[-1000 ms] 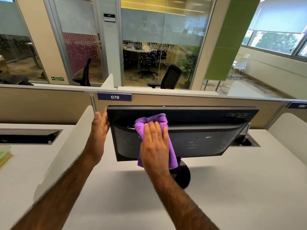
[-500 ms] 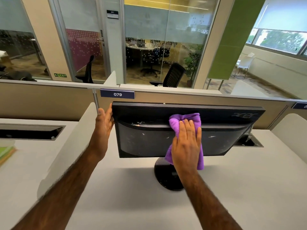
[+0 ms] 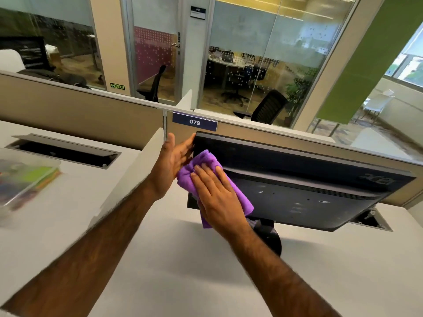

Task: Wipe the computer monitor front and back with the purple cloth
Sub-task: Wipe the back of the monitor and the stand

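Observation:
The black computer monitor point(image 3: 297, 186) stands on the white desk with its back panel facing me, on a round black base point(image 3: 270, 241). My right hand point(image 3: 217, 197) lies flat on the purple cloth point(image 3: 206, 165), pressing it against the left end of the monitor's back. My left hand point(image 3: 175, 163) grips the monitor's left edge, fingers wrapped round toward the hidden screen side. The screen itself faces away and is out of sight.
A beige partition point(image 3: 80, 115) with a blue "079" label point(image 3: 194, 121) runs behind the monitor. A white divider point(image 3: 135, 170) stands at the left. Open cable trays point(image 3: 64, 151) sit in the desks. A clear box with coloured items point(image 3: 25, 177) rests far left.
My right hand has slid the purple cloth from the middle of the monitor's back to its left end. The view has tilted and moved closer. My left hand stays on the left edge.

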The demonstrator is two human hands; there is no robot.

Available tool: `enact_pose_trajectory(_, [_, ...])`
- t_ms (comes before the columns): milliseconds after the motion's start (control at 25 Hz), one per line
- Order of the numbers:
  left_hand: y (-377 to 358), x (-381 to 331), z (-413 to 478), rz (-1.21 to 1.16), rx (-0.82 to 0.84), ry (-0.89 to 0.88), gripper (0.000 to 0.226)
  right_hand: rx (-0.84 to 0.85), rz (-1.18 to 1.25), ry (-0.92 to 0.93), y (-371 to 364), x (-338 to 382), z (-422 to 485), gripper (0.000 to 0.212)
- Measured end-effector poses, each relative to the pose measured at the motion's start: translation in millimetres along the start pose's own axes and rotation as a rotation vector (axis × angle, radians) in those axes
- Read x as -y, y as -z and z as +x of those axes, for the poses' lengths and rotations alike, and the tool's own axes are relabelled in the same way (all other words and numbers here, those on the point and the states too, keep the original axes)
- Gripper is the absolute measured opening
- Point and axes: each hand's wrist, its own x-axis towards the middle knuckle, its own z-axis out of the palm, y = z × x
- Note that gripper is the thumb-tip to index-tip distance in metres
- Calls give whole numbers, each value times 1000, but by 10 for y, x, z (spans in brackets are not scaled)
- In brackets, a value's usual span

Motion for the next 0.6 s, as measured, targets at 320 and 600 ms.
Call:
enact_pose_trajectory(320, [83, 50, 47, 50, 39, -46, 121, -321, 126, -531, 219, -586, -216, 48])
enact_pose_trajectory(600, [85, 150, 69, 30, -14, -55, 103, -110, 122, -303, 18, -98, 66, 61])
